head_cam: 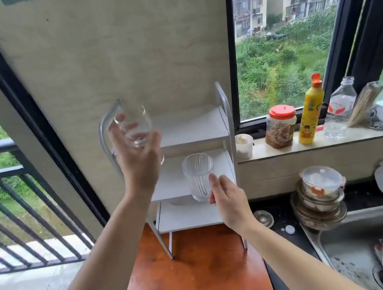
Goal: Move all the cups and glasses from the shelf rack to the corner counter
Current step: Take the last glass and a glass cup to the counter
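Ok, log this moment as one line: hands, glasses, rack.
left hand: holds round clear glass, raised | right hand: grips ribbed glass before shelf rack | status: neither glass set down

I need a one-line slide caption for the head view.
Left hand holds a round glass, right hand grips a ribbed glass, before the white shelf rack.

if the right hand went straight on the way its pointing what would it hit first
The right hand grips the ribbed glass, so that leads. Going on up and left, the glass would probably meet the middle shelf of the white rack first; depth is unclear.
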